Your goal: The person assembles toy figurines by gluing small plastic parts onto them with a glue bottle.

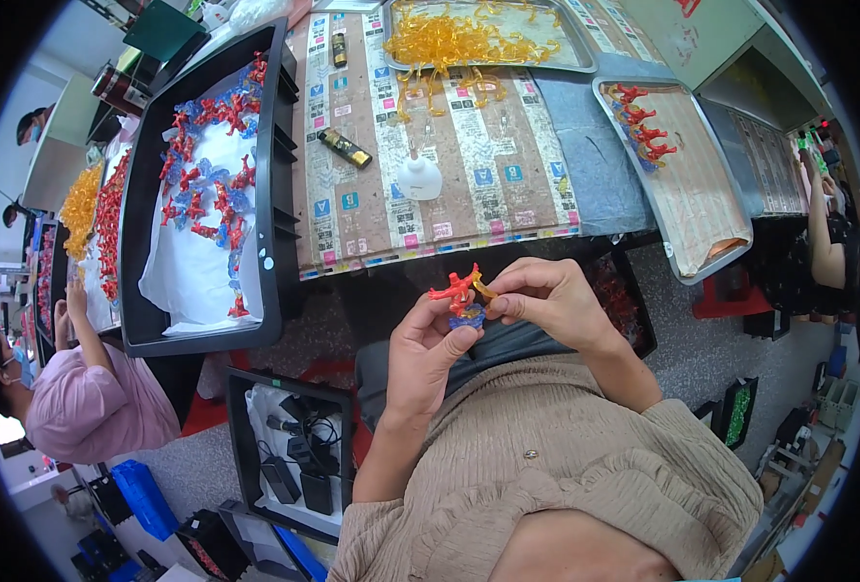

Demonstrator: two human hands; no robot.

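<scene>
My left hand [424,354] is closed around the blue translucent base [466,318] of a small red plastic figurine [454,290], held upright over my lap just off the table's front edge. In the fingertips of my right hand [554,303] is a small yellow translucent piece [483,288]. That piece touches, or lies right against, the figurine's right side; whether it is joined cannot be made out. Beyond my hands, a white squeeze bottle [418,178] with a thin nozzle stands on the paper-covered table [372,218].
At the back, a metal tray [577,58] holds tangled yellow pieces [464,41]. Another tray [697,209] carries several red figurines [648,131]. A black crate [273,184] of red-and-blue figurines stands left. Two dark tubes [345,147] lie nearby. Co-workers sit either side, one in pink [100,403].
</scene>
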